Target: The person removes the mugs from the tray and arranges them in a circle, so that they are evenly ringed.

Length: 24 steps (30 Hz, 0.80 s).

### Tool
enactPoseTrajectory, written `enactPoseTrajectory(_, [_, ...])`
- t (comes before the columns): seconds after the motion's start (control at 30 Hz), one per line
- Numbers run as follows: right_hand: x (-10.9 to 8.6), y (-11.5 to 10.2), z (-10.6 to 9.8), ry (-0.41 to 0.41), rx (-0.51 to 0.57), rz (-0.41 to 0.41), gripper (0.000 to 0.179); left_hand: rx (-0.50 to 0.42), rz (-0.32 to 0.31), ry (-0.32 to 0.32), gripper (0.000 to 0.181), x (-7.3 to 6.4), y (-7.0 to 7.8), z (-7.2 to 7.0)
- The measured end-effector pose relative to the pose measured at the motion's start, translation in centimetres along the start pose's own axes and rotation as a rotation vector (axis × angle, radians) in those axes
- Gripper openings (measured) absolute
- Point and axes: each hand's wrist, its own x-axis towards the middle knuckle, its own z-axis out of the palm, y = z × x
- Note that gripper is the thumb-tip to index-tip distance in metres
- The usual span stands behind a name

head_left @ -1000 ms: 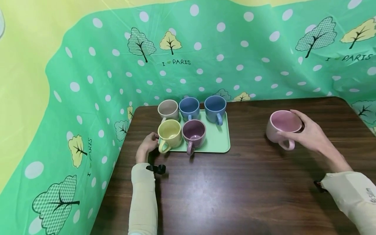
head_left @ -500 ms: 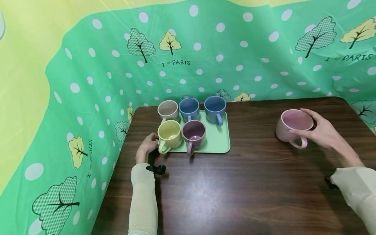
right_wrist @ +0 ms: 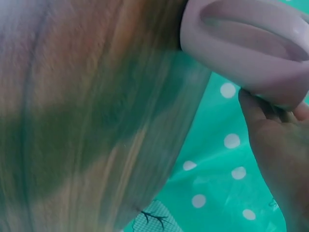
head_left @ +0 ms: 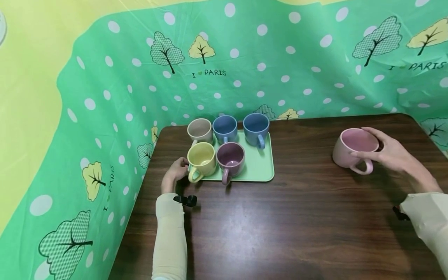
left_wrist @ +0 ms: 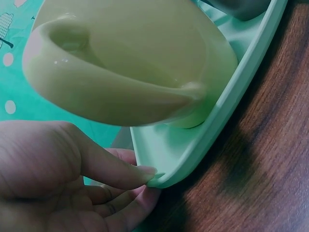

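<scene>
My right hand holds a pink mug by its rim, over the right part of the table. The mug is upright, its handle toward the front; I cannot tell whether its base touches the wood. At the left, my left hand pinches the front-left corner of a light green tray. In the left wrist view the thumb lies on the tray's rim and fingers are below. Beside this hand stands a yellow mug on the tray, with a purple mug to its right.
Along the tray's back stand a beige mug, a blue mug and another blue mug. The dark wooden table meets a green dotted cloth behind and at the left.
My right hand has carried the pink mug further right and slightly back across the table. The left hand, tray and mugs on it have stayed in place.
</scene>
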Motion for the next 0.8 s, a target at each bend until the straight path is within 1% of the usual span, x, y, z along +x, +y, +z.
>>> enactPoseTrajectory(0.23, [0.7,0.4,-1.5,-0.087,-0.011,-0.077,0.090,-0.003,-0.016,-0.003,0.024,0.0,0.1,-0.2])
enactPoseTrajectory(0.37, [1.0,0.5,-2.1,-0.135,-0.029,-0.100,0.090,0.000,-0.014,0.000,0.024,0.0,0.0,-0.2])
enactPoseTrajectory(0.57, [1.7,-0.1,-2.4,-0.224,-0.007,-0.072,0.095,0.008,-0.015,0.004,0.023,0.0,0.0,0.0])
enactPoseTrajectory(0.73, [1.8,-0.3,-2.3,-0.249,0.035,-0.061,0.096,0.016,-0.015,0.002,0.023,-0.1,0.1,0.0])
enactPoseTrajectory(0.8, [1.6,-0.5,-2.3,-0.245,0.032,-0.067,0.096,0.007,-0.011,-0.003,0.023,-0.1,0.1,0.1])
